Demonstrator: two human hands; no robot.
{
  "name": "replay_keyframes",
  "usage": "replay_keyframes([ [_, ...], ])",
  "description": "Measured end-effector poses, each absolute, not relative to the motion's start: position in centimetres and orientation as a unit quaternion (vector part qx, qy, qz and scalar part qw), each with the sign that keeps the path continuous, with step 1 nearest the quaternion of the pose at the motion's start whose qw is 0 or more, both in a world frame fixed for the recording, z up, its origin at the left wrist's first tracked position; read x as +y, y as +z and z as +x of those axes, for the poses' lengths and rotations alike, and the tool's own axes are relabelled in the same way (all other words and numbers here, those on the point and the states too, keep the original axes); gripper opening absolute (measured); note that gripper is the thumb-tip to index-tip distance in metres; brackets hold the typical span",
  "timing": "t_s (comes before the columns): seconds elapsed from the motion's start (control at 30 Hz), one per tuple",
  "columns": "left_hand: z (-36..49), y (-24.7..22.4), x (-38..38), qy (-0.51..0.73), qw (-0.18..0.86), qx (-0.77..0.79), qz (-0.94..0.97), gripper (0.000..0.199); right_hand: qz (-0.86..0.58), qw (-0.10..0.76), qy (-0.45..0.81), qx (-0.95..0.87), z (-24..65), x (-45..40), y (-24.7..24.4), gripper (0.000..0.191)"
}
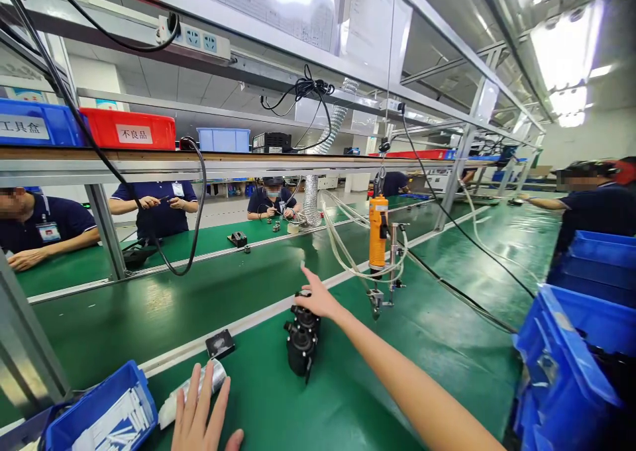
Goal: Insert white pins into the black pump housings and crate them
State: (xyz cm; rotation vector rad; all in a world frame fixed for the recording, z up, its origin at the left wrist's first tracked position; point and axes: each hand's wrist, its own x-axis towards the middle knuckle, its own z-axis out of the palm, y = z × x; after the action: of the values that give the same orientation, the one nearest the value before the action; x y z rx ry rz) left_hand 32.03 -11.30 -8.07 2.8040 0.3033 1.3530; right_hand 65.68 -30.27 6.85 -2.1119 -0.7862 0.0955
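Observation:
My left hand [201,411] is open with its fingers spread, held over a tube [217,375] with a silvery end and a white end; I cannot tell whether they touch. Just beyond the tube lies a small black block [220,344]. My right hand [318,297] reaches forward with the index finger stretched out, above the far end of some black round-bodied parts [301,345] standing close together on the green bench [248,404]. A tiny pale spot shows at that fingertip, too small to name. Part of the black parts is hidden by my right hand.
An orange electric screwdriver [377,232] hangs right of centre beside a metal stand with looped hoses. A blue bin [144,378] of white strips sits at left; blue crates [556,358] stand at right. Several co-workers sit or stand around. A shelf [238,166] crosses above.

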Motion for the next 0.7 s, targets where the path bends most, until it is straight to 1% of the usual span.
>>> replay_keyframes([
  [0.1,31.8,-6.1,-11.9,0.434,0.085,0.051,0.895,0.078,-0.775,0.439,0.113,-0.441,60.0,-27.7,7.1,0.11],
  [0.17,31.5,-4.8,-12.2,0.434,0.173,0.041,0.883,0.076,-0.72,0.44,0.152,-0.515,56.3,-27.0,8.0,0.104],
  [0.23,31.2,-3.8,-12.3,0.436,0.248,0.058,0.863,0.068,-0.678,0.445,0.159,-0.563,53.0,-27.4,9.2,0.101],
  [0.27,31.0,-3.5,-12.2,0.437,0.285,0.067,0.851,0.063,-0.659,0.443,0.151,-0.589,51.5,-28.0,9.8,0.108],
  [0.33,30.6,-3.2,-12.0,0.426,0.359,0.076,0.827,0.058,-0.62,0.417,0.142,-0.649,48.7,-29.5,10.8,0.134],
  [0.37,30.5,-3.0,-11.8,0.414,0.395,0.076,0.817,0.058,-0.596,0.398,0.149,-0.681,47.4,-30.3,11.2,0.143],
  [0.4,30.4,-2.8,-11.7,0.4,0.428,0.076,0.807,0.058,-0.578,0.38,0.151,-0.706,46.1,-31.1,11.3,0.138],
  [0.43,30.3,-2.6,-11.5,0.386,0.452,0.076,0.8,0.059,-0.577,0.38,0.137,-0.71,44.9,-31.8,11.4,0.124],
  [0.5,30.1,-2.1,-11.4,0.358,0.478,0.071,0.799,0.061,-0.576,0.417,0.101,-0.696,42.9,-32.9,11.4,0.1],
  [0.53,30.0,-1.9,-11.4,0.346,0.489,0.067,0.798,0.062,-0.581,0.44,0.09,-0.679,42.3,-33.3,11.3,0.094],
  [0.6,29.6,-1.7,-11.6,0.329,0.501,0.066,0.798,0.063,-0.595,0.459,0.095,-0.652,42.1,-33.9,11.3,0.092],
  [0.63,29.4,-1.8,-11.7,0.328,0.497,0.069,0.8,0.063,-0.611,0.445,0.106,-0.646,42.7,-34.2,11.2,0.096],
  [0.7,29.1,-2.2,-12.2,0.344,0.464,0.081,0.812,0.064,-0.659,0.392,0.119,-0.631,44.9,-34.8,10.7,0.113],
])
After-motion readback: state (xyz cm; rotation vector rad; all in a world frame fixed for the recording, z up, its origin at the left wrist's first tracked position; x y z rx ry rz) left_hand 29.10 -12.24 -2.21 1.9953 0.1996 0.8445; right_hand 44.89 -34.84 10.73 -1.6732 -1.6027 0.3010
